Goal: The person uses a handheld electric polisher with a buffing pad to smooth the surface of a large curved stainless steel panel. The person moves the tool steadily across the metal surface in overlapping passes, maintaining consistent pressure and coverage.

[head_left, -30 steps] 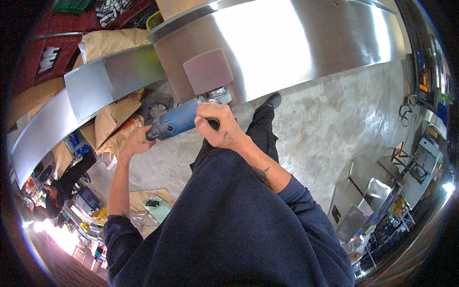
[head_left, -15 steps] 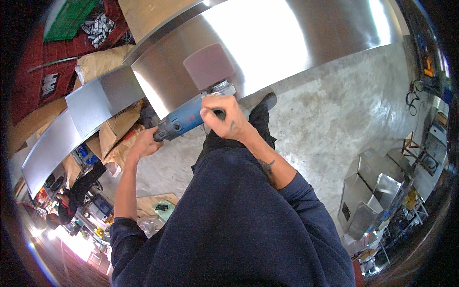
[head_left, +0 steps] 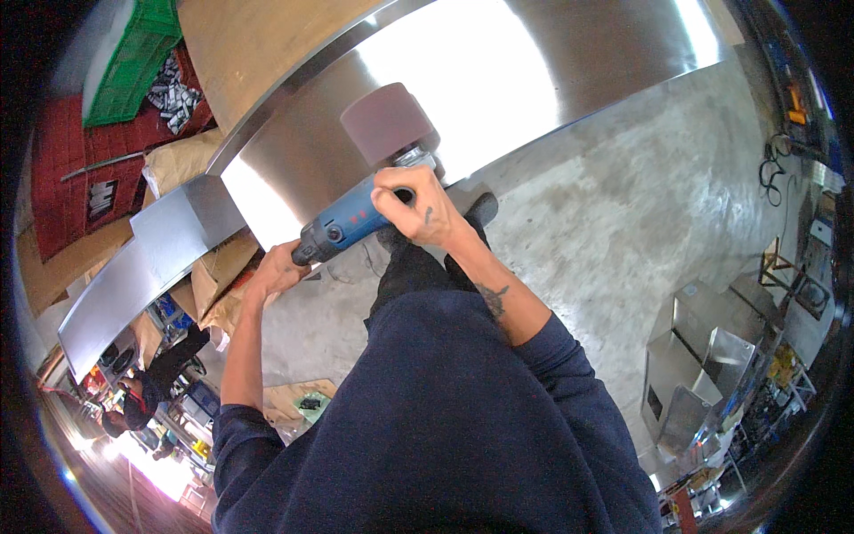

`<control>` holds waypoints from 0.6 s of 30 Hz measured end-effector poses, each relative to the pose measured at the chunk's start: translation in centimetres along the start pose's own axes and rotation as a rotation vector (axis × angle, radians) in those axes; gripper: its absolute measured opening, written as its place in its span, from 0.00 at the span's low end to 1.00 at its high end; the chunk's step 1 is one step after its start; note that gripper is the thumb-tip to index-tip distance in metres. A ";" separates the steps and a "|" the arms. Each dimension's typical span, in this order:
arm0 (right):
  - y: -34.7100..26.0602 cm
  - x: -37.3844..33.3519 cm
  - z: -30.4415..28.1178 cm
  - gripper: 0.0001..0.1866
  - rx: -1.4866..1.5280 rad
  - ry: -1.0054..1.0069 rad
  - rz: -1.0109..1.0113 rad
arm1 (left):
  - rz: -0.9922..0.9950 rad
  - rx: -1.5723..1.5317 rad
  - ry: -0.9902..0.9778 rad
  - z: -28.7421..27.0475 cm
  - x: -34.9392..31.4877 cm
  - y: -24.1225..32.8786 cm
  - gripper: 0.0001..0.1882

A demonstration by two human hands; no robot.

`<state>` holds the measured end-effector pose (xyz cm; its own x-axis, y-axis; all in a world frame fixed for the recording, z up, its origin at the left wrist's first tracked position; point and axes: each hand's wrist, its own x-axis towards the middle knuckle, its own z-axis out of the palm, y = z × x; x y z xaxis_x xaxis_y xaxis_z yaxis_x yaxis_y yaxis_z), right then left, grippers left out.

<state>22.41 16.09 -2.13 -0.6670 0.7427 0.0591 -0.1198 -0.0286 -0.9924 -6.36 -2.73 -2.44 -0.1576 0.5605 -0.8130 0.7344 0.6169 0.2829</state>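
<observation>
One green crate (head_left: 133,76) tops the far left, above a dark red crate (head_left: 67,169). Below them, a narrow metal strip (head_left: 111,298) curves over brown cardboard (head_left: 218,276), with a co-worker (head_left: 156,383) in dark clothing farther down.

Next comes the left hand (head_left: 277,274), grasping the rear end of a blue power tool (head_left: 342,221). The tool slants up and right to a wide, dull-pink abrasive drum (head_left: 384,123), which lies over a long shiny metal panel (head_left: 614,62); whether it presses on the surface cannot be told. Just right of the tool's body, the right hand (head_left: 418,205) is clenched around its black side handle.

Compared with a second ago, both grips are the same, but more of the panel's left end shows, and the drum sits farther from it. Though the head view has shifted too, this suggests the tool is being carried rightward along the metal, so the sanding is reaching a different stretch.

Rightward lie bare concrete floor (head_left: 569,196) and several metal boxes (head_left: 680,360).
</observation>
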 end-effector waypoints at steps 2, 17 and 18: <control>-0.2 0.1 -1.7 0.14 0.007 0.025 -0.009 | -0.004 -0.012 0.006 0.0 0.5 1.9 0.27; 1.0 0.9 -12.6 0.13 -0.124 0.089 -0.113 | 0.040 0.017 -0.038 0.6 5.5 12.8 0.21; 0.6 1.1 -13.2 0.13 -0.091 0.077 -0.075 | 0.044 0.009 -0.040 0.5 5.6 13.4 0.21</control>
<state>31.35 25.71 -4.06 -0.5996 0.7900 0.1281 -0.0970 0.0871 -0.9915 2.92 8.38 -3.45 -0.0980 0.5643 -0.8197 0.7458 0.5870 0.3150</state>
